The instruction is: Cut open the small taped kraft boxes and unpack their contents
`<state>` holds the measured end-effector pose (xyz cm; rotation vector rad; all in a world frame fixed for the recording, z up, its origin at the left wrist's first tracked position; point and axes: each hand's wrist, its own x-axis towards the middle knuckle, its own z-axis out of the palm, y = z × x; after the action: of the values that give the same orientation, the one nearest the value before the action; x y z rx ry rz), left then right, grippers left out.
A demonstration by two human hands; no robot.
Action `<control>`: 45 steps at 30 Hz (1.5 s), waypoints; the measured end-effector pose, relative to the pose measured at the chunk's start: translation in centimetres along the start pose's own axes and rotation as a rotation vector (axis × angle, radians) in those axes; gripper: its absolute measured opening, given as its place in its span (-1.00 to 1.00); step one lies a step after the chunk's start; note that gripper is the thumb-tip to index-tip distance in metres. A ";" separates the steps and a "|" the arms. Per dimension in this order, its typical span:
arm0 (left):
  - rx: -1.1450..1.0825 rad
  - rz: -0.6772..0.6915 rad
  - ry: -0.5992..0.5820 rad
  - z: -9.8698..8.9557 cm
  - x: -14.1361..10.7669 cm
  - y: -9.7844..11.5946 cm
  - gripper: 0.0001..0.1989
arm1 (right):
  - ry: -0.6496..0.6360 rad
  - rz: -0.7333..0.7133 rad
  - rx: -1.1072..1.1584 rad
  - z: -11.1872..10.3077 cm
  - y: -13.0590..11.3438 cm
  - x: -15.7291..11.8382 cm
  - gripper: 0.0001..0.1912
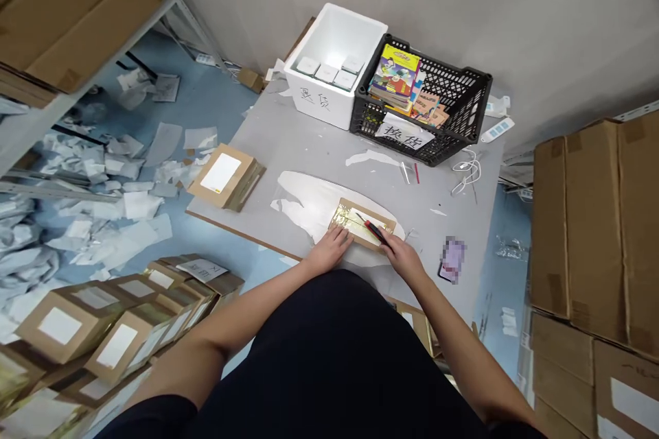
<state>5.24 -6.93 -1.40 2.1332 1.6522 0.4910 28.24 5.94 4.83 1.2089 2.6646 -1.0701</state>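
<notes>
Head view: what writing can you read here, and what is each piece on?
"退货": handwritten on the white foam box
"换货": on the paper sign on the black plastic crate
Too small to read: the paper slip, the book covers
Blurred: the phone screen

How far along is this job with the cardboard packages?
Done, it seems: torn white wrapping litters the floor. In hand: the right hand holds a red knife on a package that the left hand steadies. Left: another package on the table and the stack at lower left.
</notes>
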 end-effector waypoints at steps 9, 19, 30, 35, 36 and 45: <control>0.032 -0.009 0.059 0.0 -0.2 0.3 -0.42 | -0.274 -0.187 -0.585 0.5 -3.0 5.4 -0.47; 0.005 -0.019 0.068 0.4 -0.2 -0.1 -0.39 | -0.279 -0.191 -0.622 0.5 -3.4 6.1 -0.46; -0.009 -0.027 0.074 0.7 0.0 -0.3 -0.40 | -0.330 -0.191 -0.588 0.2 -2.2 6.5 -0.35; -0.012 -0.028 0.073 0.8 0.0 -0.4 -0.42 | -0.338 -0.190 -0.602 0.0 -2.1 6.3 -0.31; -0.020 -0.025 0.075 0.7 0.0 -0.4 -0.42 | -0.342 -0.194 -0.616 0.0 -2.1 6.2 -0.29; 0.112 -0.015 0.035 0.5 0.0 -0.4 -0.44 | -0.417 -0.201 -0.756 -0.9 -2.3 6.1 -0.24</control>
<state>5.21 -6.85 -2.01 2.2018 1.7516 0.4436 22.62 9.42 5.11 0.5150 2.4861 -0.2055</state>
